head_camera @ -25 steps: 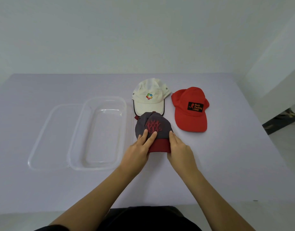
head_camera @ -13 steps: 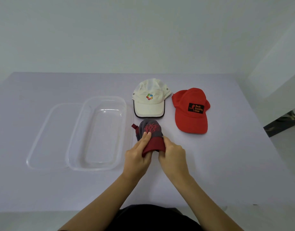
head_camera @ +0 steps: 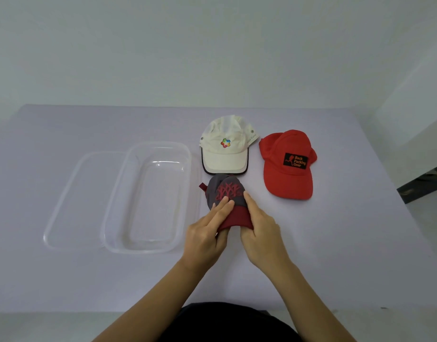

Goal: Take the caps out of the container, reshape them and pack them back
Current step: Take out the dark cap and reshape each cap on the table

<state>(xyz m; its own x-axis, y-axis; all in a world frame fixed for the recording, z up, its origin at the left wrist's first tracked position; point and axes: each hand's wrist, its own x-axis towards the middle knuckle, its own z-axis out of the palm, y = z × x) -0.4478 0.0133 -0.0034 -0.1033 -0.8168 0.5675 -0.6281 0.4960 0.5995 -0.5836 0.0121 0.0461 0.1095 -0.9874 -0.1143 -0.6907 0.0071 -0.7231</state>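
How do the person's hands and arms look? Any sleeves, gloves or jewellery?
The left hand and right hand are bare: no gloves, rings or watch visible. Both forearms are bare too, no sleeve in view. Dark clothing shows at the bottom edge.

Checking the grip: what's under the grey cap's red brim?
Both thumbs tuck under the red brim; fingers of the left hand and right hand lie on top. The thumb tips are covered.

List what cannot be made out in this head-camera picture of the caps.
Head view only.
Inside of the grey cap: hidden by its cloth and the left hand and right hand gripping it.
Side lettering on the white cap: too small.
Both elbows: cut off by the bottom edge.
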